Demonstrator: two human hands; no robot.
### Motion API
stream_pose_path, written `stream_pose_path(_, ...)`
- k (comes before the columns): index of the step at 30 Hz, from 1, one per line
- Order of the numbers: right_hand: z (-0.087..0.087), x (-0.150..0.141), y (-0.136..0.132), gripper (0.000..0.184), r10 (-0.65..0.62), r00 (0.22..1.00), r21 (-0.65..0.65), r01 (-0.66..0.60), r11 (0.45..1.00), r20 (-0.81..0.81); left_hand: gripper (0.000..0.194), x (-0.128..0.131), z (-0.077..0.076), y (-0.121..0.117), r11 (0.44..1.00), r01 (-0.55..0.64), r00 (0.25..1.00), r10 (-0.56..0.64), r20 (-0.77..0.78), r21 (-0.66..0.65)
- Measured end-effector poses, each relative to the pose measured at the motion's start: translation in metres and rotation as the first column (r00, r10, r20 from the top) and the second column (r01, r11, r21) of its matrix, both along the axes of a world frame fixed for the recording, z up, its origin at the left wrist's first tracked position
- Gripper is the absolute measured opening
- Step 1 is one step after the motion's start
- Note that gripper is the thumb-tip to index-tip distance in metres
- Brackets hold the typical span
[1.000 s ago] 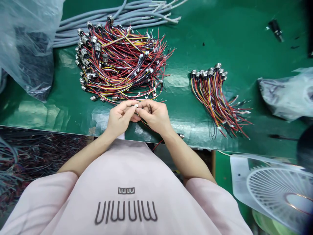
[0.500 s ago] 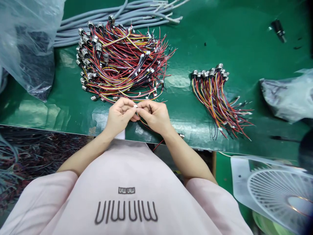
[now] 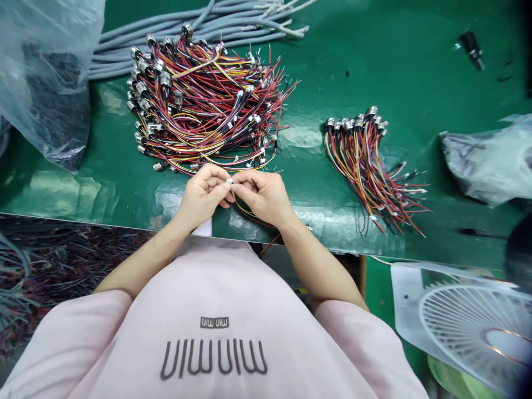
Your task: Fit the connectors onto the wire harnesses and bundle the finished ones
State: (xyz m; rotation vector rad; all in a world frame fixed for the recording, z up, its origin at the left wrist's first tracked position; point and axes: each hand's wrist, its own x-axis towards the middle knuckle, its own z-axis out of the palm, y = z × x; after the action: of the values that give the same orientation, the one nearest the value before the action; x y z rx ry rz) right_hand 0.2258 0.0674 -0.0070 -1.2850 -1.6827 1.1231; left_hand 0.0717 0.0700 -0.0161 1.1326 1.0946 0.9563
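Between my fingertips, just above the table's front edge, is a small white plug connector [image 3: 229, 180]. My left hand [image 3: 204, 191] pinches it between thumb and forefinger. My right hand [image 3: 262, 194] is closed against it from the other side, its fingers pinching thin wires [image 3: 245, 209] at the connector. These wires run down under my right hand and wrist, where a metal connector end [image 3: 308, 228] shows beside my forearm. Right behind my hands lies a large pile of wire harnesses [image 3: 208, 111] with round metal connectors, red, black, yellow and white wires and small white plugs.
A smaller bundle of similar harnesses [image 3: 359, 160] lies to the right. Grey cables [image 3: 199, 30] stretch along the back. Plastic bags stand at left [image 3: 54, 83] and right [image 3: 486, 160]. A white fan [image 3: 469, 327] is at lower right, and a black connector part [image 3: 471, 50] at back right.
The whole view has shifted slightly. Both hands keep the same pinch on the white connector and wires, with barely any finger movement.
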Motion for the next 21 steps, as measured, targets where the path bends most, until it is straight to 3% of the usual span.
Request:
stream_pose_path(2, -0.001, 0.001, 0.001, 0.014, 0.017, 1.0, 0.021, -0.018, 1.0, 0.02, 0.02, -0.002, 0.001, 0.001, 0.998, 0.028, 0.999, -0.026, -0.027, 0.048)
stream_pose_path(7, 0.0, 0.004, 0.006, 0.012, 0.015, 0.996, 0.041, -0.019, 0.999, 0.088, 0.018, -0.005, 0.003, 0.003, 0.989, -0.062, 0.993, 0.074, -0.088, 0.133)
stream_pose_path(10, 0.007, 0.016, 0.013, 0.015, -0.063, 0.994, 0.084, 0.056, 0.995, 0.09, 0.019, -0.009, 0.002, 0.005, 0.99, -0.101, 0.991, 0.108, -0.083, 0.095)
stream_pose_path(13, 0.016, 0.036, 0.019, 0.02, -0.163, 0.973, 0.21, 0.128, 0.969, 0.163, 0.02, -0.014, 0.001, 0.007, 0.989, -0.132, 0.987, 0.137, -0.089, 0.068)
stream_pose_path(16, 0.017, 0.054, 0.02, 0.028, -0.187, 0.917, 0.287, 0.084, 0.954, 0.353, 0.023, -0.019, 0.001, 0.009, 0.989, -0.13, 0.988, 0.135, -0.078, 0.07)
stream_pose_path(21, -0.001, 0.06, 0.012, 0.023, -0.092, 0.823, 0.231, -0.05, 0.972, 0.561, 0.023, -0.031, 0.007, 0.008, 0.995, -0.095, 0.985, 0.099, -0.139, 0.037)
